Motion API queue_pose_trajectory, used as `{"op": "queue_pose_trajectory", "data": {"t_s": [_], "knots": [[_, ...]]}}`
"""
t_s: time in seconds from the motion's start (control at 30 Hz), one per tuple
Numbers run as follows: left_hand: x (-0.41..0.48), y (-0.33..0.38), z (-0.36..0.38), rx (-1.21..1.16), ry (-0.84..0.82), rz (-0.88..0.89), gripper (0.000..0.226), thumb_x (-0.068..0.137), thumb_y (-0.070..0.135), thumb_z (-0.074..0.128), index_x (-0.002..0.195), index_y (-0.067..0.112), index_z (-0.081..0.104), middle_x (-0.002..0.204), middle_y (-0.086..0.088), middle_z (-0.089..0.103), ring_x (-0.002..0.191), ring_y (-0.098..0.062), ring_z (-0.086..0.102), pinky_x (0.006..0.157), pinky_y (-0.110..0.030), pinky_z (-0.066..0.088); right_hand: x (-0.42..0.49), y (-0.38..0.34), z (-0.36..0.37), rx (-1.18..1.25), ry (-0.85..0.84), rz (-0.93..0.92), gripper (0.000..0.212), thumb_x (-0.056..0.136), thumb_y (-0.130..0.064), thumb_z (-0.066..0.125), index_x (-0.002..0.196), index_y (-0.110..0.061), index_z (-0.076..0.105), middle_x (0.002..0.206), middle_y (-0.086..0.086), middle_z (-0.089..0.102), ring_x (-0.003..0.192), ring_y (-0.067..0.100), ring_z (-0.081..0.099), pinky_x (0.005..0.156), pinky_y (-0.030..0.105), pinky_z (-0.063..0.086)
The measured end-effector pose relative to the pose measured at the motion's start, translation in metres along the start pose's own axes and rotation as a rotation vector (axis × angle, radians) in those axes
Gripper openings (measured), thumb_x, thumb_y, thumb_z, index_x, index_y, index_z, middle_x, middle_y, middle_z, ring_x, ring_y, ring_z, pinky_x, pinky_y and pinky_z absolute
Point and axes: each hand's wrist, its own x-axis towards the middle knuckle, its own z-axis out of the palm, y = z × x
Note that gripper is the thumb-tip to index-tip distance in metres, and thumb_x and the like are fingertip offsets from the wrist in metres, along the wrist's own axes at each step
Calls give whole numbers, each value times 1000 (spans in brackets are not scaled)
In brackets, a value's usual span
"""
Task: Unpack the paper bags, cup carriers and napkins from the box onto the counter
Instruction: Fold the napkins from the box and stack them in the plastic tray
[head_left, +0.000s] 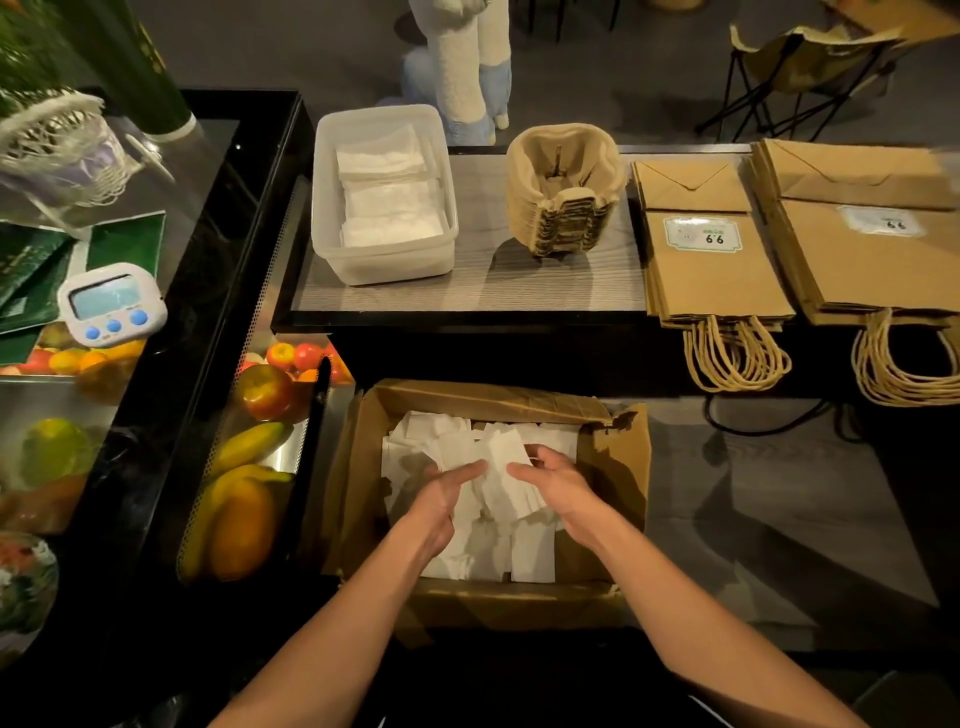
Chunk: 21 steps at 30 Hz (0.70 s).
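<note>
An open cardboard box (618, 467) sits low in front of me, with loose white napkins (530, 556) piled inside. Both hands reach into it. My left hand (441, 499) and my right hand (556, 483) face each other with fingers extended, pressing a bunch of napkins (506, 467) between them. On the counter above stand a clear plastic tub (384, 260) holding napkins, a stack of pulp cup carriers (566, 187) and two stacks of brown paper bags (711, 260), (872, 249) lying flat with handles hanging over the edge.
A black display case (218, 291) with fruit stands to the left, a white timer (111, 304) on its glass top. The grey counter surface (488, 291) lies between tub and carriers. A folding chair (800, 67) stands beyond the counter.
</note>
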Motion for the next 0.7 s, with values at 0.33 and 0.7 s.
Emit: {"op": "queue_pose_trajectory", "data": {"t_s": [0.33, 0.7], "knots": [[-26, 10, 4, -163, -273, 67, 60, 98, 61, 50, 137, 18, 63, 133, -18, 66, 124, -38, 62, 102, -50, 51, -4, -10, 0, 365, -168, 36, 31, 98, -24, 63, 129, -18, 62, 122, 6, 71, 115, 23, 66, 88, 36, 55], [-23, 7, 4, -176, -252, 22, 41, 95, 32, 61, 126, 7, 69, 124, -22, 70, 116, -40, 66, 95, -48, 52, -8, -10, 19, 65, -69, -9, 40, 91, -36, 70, 130, -32, 60, 126, -6, 69, 116, 16, 64, 103, 47, 51]]}}
